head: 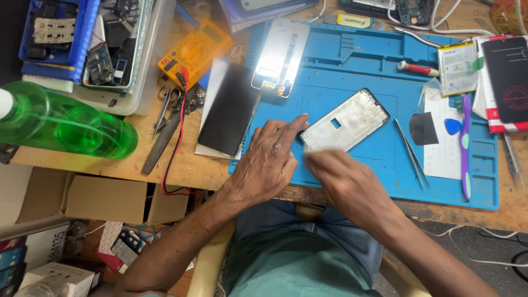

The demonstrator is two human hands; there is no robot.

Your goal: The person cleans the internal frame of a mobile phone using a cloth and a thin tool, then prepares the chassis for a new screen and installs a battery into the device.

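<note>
Lying on: the phone frame [345, 121], a pale, stripped middle frame with a small rectangular cut-out, rests flat on the blue work mat [357, 60] near the mat's middle; the mat lies on the wooden tabletop [181, 165]
Long axis: the frame runs on a diagonal, its lower-left end near the person and its upper-right end farther away and to the right; its rounded top corner points up-right
Left hand [268, 159]: palm down and flat on the mat's near-left part; fingers loosely spread, not clenched, holding nothing; the extended forefinger reaches up-right so its tip touches or just meets the frame's lower-left corner
Right hand [342, 179]: blurred; it lies low over the mat's near edge just below the frame's lower end; fingers point left; whether it pinches anything I cannot tell
Arms: both forearms rise from the bottom of the view, the left from lower left, the right from lower right, converging at the frame
Nearby on mat: tweezers [411, 154] just right of the frame, lying on a similar slant; a lit glossy panel [278, 58] above-left; a purple toothbrush [465, 148] well to the right
Off mat: a dark phone screen [228, 110] left of the left hand; a yellow multimeter [193, 50]; a green bottle [66, 124] far left
</note>
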